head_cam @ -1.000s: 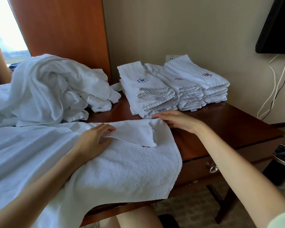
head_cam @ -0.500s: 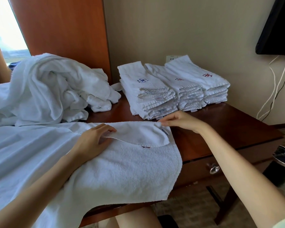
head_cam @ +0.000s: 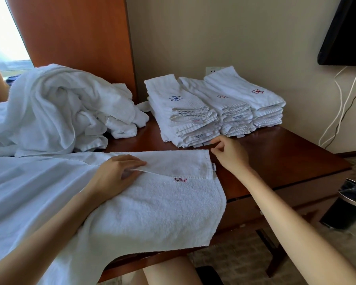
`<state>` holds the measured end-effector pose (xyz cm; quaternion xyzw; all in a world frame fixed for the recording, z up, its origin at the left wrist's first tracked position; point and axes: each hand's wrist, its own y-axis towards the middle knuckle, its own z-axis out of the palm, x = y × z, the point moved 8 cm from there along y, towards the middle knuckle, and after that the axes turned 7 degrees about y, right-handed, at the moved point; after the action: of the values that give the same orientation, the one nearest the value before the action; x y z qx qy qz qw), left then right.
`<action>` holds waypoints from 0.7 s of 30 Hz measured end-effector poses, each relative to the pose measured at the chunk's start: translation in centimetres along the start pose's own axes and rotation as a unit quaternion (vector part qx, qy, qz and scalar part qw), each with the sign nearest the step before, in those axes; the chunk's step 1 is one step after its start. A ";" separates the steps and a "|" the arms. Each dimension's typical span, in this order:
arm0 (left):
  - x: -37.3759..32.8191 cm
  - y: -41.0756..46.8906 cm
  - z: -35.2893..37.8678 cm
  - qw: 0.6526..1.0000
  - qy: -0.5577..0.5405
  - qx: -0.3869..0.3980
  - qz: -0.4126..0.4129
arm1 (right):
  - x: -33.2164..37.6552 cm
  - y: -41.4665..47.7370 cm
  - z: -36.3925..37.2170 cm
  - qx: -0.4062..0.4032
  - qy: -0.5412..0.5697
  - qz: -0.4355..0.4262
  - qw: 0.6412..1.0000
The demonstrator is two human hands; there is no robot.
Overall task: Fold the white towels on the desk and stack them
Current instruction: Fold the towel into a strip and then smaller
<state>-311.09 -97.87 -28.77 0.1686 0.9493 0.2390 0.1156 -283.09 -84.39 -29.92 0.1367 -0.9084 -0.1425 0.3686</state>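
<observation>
A white towel (head_cam: 152, 210) lies spread over the front of the brown desk (head_cam: 280, 159), its near edge hanging off. Its far strip (head_cam: 179, 165) is folded toward me, partly covering a red embroidered mark. My left hand (head_cam: 117, 173) presses flat on the folded strip's left end. My right hand (head_cam: 228, 155) hovers just right of the strip's far right corner, fingers loosely curled and holding nothing. Three stacks of folded white towels (head_cam: 214, 108) stand at the back of the desk. A heap of unfolded towels (head_cam: 66, 110) lies at the left.
A white sheet (head_cam: 19, 192) covers the left side. A wooden panel (head_cam: 76, 38) rises behind the heap. A dark screen (head_cam: 345, 31) hangs on the wall at the right, with cables below it. A black bin (head_cam: 347, 204) stands on the floor beside the desk.
My right hand drew the folded strip's corner to the right, flattening the strip, then let go and lifted slightly away. My left hand stayed pressed on the towel.
</observation>
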 end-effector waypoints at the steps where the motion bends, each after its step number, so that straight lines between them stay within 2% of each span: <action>1: -0.2 0.0 -0.1 1.000 0.002 -0.006 0.009 | 0.3 -0.5 0.1 0.019 -0.019 0.022 0.999; 3: -0.4 0.0 -0.4 1.000 0.006 -0.016 0.020 | 0.9 -1.5 0.7 0.078 -0.056 0.053 0.994; 9: -0.8 -0.1 -0.7 0.999 0.024 -0.020 0.025 | 1.6 -3.5 0.4 0.121 -0.071 0.087 0.986; 13: -0.9 -0.2 -0.8 0.999 0.022 -0.014 0.024 | 2.1 -4.4 1.2 0.151 0.025 0.081 0.985; 18: -0.7 0.0 -0.6 0.999 0.033 -0.015 0.016 | 2.7 -4.5 0.7 0.140 0.234 0.078 0.959; 21: -1.0 0.1 -0.8 0.999 0.025 -0.013 0.021 | 2.4 -4.7 -0.3 0.129 0.259 0.071 0.955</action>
<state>-310.40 -98.45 -27.87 0.1808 0.9449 0.2580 0.0892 -283.89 -89.61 -29.87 0.1507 -0.7995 0.0423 0.5799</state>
